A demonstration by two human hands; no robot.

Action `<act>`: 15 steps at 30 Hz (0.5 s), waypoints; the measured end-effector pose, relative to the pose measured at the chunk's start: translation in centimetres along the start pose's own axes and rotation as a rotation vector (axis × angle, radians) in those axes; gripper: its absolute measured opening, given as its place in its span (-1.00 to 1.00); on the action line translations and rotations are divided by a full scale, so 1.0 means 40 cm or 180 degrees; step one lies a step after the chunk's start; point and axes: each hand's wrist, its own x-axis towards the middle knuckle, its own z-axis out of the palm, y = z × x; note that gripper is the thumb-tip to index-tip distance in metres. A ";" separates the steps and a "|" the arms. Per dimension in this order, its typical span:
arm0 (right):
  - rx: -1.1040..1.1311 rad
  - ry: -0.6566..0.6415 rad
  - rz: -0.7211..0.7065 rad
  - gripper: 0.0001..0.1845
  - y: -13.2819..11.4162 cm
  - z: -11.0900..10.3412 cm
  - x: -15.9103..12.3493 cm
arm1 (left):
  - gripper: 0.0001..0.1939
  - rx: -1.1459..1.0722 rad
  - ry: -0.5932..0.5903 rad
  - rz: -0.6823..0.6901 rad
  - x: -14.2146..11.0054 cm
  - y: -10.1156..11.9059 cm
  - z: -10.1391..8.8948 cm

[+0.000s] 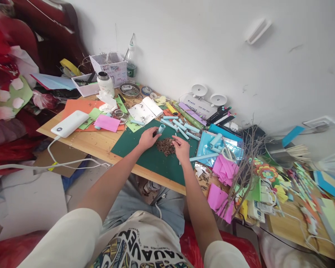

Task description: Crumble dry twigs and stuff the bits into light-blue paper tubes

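Observation:
My left hand (pixel 148 138) is closed around a short light-blue paper tube (pixel 161 128), whose round mouth faces up. Just right of it, a heap of small brown dried bits (pixel 165 146) lies on the dark green cutting mat (pixel 134 143). At the heap's right edge is my right hand (pixel 181 147), thumb and fingers pinched together over the bits; what sits between the fingertips is too small to make out. Several more light-blue paper rolls (pixel 181 128) lie behind the heap along the back of the mat.
A white power bank (pixel 69 123) with a cable lies at the left table edge. Behind it stand a white bottle (pixel 105 84) and a box (pixel 111 69). Dry twigs (pixel 244 160), pink crepe paper (pixel 225 169) and scissors (pixel 228 154) crowd the right side. A white wall rises behind.

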 end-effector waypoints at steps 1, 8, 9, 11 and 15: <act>0.0005 -0.0062 -0.0005 -0.60 -0.002 -0.002 -0.001 | -0.72 -0.0006 -0.0004 -0.0004 0.000 0.000 0.000; -0.0090 -0.0009 -0.0107 -0.59 -0.011 -0.005 -0.006 | -0.75 -0.0071 0.0028 0.0034 0.000 0.000 -0.002; -0.0090 0.0064 -0.0084 -0.61 -0.011 -0.004 -0.007 | -0.75 -0.0080 0.0024 0.0046 0.001 -0.001 -0.002; -0.0225 0.0215 -0.0088 -0.70 -0.012 -0.001 -0.008 | -0.74 -0.0063 0.0012 0.0035 0.002 -0.001 -0.003; -0.0514 0.0331 -0.0269 -0.82 -0.020 -0.004 -0.011 | -0.73 -0.0037 -0.0025 -0.0037 0.006 -0.001 -0.004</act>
